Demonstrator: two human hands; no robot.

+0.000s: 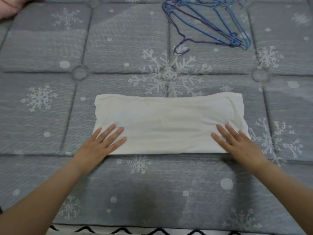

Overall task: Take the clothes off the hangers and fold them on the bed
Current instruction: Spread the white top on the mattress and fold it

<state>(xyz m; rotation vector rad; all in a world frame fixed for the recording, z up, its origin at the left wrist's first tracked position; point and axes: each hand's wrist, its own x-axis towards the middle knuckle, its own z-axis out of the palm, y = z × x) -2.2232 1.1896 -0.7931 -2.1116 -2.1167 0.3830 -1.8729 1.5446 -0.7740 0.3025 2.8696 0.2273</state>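
Note:
A white garment (169,122), folded into a wide flat rectangle, lies in the middle of the bed (118,48). My left hand (100,145) lies flat on its near left corner with the fingers straight and spread. On the near right corner my right hand (237,143) presses down the same way. A pile of several blue and purple wire hangers (208,22), with no clothes on them, sits on the bed at the far right.
The bed has a grey quilted cover with white snowflakes. Something pink (11,7) shows at the far left corner. A black and white zigzag strip (152,232) runs along the near edge.

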